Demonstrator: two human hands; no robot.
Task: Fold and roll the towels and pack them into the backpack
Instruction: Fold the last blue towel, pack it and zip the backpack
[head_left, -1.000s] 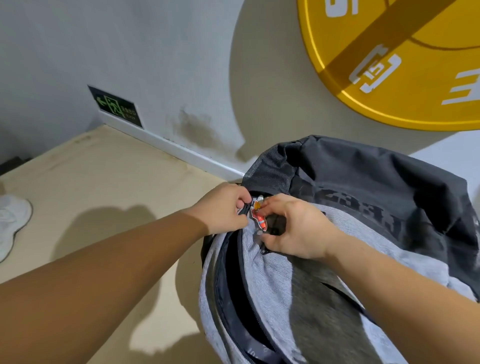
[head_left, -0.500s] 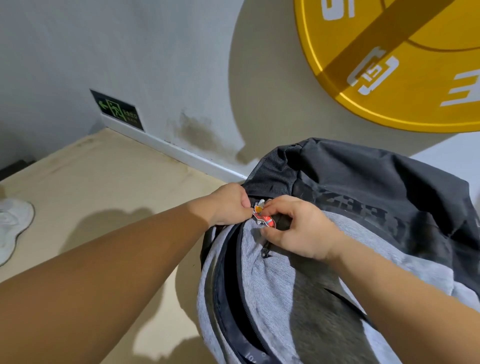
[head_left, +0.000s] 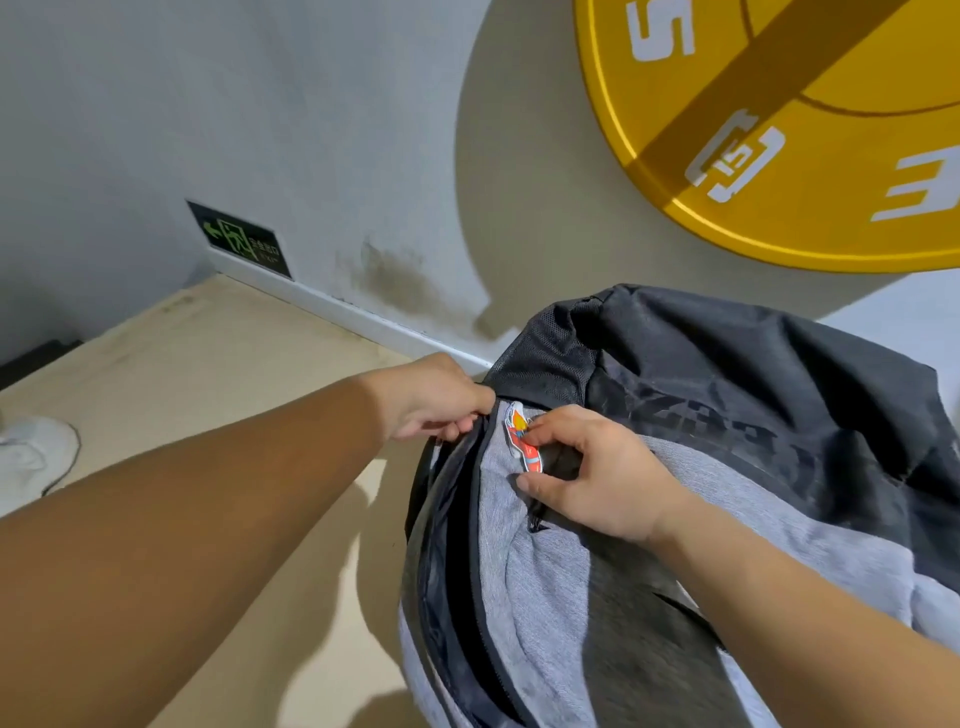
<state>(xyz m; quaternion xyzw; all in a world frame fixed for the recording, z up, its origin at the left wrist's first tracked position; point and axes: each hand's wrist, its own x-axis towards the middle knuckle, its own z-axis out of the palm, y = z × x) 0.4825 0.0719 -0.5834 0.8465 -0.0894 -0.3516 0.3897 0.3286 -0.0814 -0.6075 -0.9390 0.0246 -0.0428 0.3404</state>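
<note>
The grey-and-black backpack (head_left: 727, 467) sits on the tan floor (head_left: 234, 389) against the wall (head_left: 260, 104), below a yellow disc (head_left: 805, 130). The left hand (head_left: 436, 400) grips its top edge. The right hand (head_left: 597, 478) pinches a colourful tag (head_left: 522, 439), probably the zipper pull, covering the zip's end. A white shoe (head_left: 31, 457) lies far left.

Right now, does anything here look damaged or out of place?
Yes: a dark, blotchy stain marks the wall just above the skirting, like damp. A lone white shoe lies at the left edge of the floor. The backpack itself looks sound.
</note>
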